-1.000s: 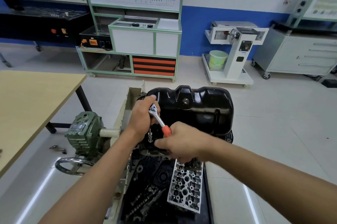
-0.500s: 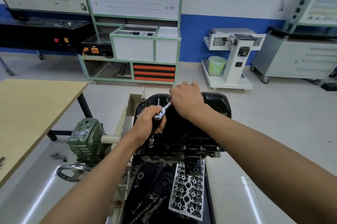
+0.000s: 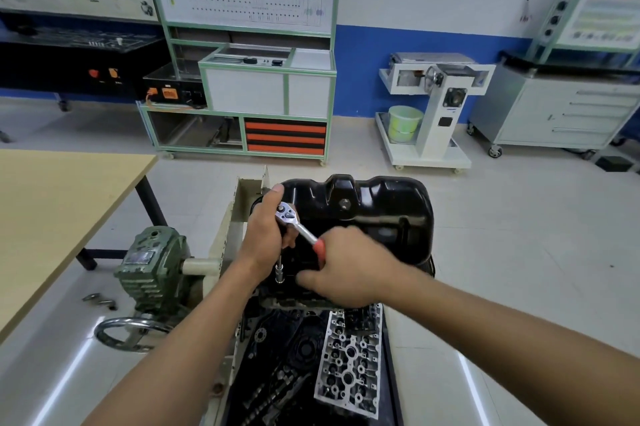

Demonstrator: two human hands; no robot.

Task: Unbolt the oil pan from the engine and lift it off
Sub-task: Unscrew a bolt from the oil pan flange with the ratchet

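- The black oil pan [image 3: 367, 217] sits upturned on top of the engine [image 3: 298, 301], in the middle of the view. It is seated on the block with its drain plug facing the camera.
- The left hand [image 3: 265, 235] is curled round the top of the ratchet [image 3: 288, 212], just under its chrome head, with the thumb raised beside the pan's left end.
- A thin extension with a socket [image 3: 279, 271] hangs straight down from the ratchet head to the pan's near left flange.
- The right hand [image 3: 349, 269] grips the ratchet's red handle. Its fingers are wrapped round the handle, and only the top of the red part shows.
- Below the engine is a dark tray [image 3: 392, 387]. In it lies a silver cylinder head [image 3: 349, 353], face up on the right, with dark shafts and other black parts [image 3: 277, 387] to its left.
- A green gearbox [image 3: 152, 273] with a handwheel [image 3: 128, 334] stands left of the engine, and loose bolts [image 3: 100, 301] lie on the floor just beside it.
- A wooden table [image 3: 52, 217] fills the left edge.
- A pale green bucket [image 3: 403, 122] rests on the base of a white stand [image 3: 436, 120] by the far wall. I cannot tell what is inside it.
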